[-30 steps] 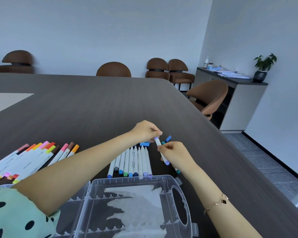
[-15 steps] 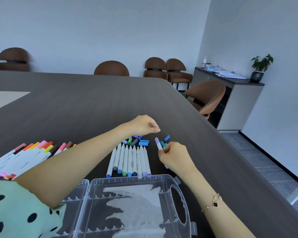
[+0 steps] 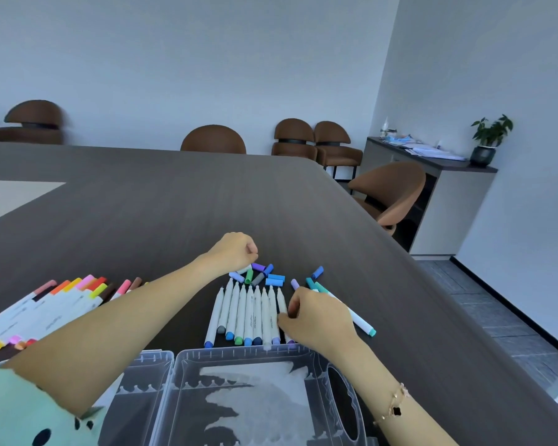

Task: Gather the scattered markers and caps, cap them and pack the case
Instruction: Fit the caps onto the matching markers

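Note:
A row of white markers [image 3: 245,313] lies on the dark table, tips bare and pointing away, coloured end caps toward me. Just beyond them sits a small heap of loose caps [image 3: 264,275] in blue, purple, green and grey. My left hand [image 3: 236,249] hovers over that heap with its fingers curled shut; I see nothing in it. My right hand [image 3: 316,317] grips a lilac-capped marker [image 3: 294,283] and rests at the right end of the row. The clear plastic case [image 3: 248,397] lies open right in front of me.
Two teal-capped markers [image 3: 345,307] lie angled right of my right hand, with a single blue cap [image 3: 317,272] beyond them. A batch of capped warm-coloured markers [image 3: 62,300] lies at the left. The table edge [image 3: 432,284] runs diagonally on the right, with brown chairs behind.
My left hand pushed a lilac cap onto the marker, then let go and moved left over the loose caps. My right hand lowered the capped marker to the right end of the row.

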`<state>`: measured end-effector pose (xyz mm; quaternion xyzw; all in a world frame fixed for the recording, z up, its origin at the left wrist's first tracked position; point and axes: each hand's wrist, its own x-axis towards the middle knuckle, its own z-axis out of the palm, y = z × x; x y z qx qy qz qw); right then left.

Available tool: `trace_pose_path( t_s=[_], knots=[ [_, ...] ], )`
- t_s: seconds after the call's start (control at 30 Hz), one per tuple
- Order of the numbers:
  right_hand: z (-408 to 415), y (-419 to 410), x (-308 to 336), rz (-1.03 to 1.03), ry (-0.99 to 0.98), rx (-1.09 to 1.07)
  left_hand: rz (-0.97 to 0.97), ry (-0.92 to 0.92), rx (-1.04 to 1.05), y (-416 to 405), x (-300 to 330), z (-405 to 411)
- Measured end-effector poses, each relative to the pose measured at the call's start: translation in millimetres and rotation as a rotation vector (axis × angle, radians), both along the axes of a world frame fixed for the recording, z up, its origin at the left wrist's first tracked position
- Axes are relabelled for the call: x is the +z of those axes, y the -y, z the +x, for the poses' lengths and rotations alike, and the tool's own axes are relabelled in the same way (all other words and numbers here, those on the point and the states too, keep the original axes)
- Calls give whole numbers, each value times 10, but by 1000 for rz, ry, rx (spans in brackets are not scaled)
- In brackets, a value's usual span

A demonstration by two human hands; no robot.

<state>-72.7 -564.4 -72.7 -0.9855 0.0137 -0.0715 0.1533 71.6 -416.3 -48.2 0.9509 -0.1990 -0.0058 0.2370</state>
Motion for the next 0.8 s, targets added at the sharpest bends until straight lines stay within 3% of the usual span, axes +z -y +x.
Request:
trace_pose_path(
  t_s=[0.1,0.37,0.5,0.8],
  knots=[
    [6,7,-23,-72,-8,-22,-27,-17,-38,18,-39,24],
    [31,60,-34,-131,-61,-61,123,-10,-52,74,-92,63],
    [30,74,-37,-70,-17,-56,103,-38,-72,87,-117,111],
    [9,75,16,212,41,-11,-171,-274,-276,-119,125,17]
  ],
)
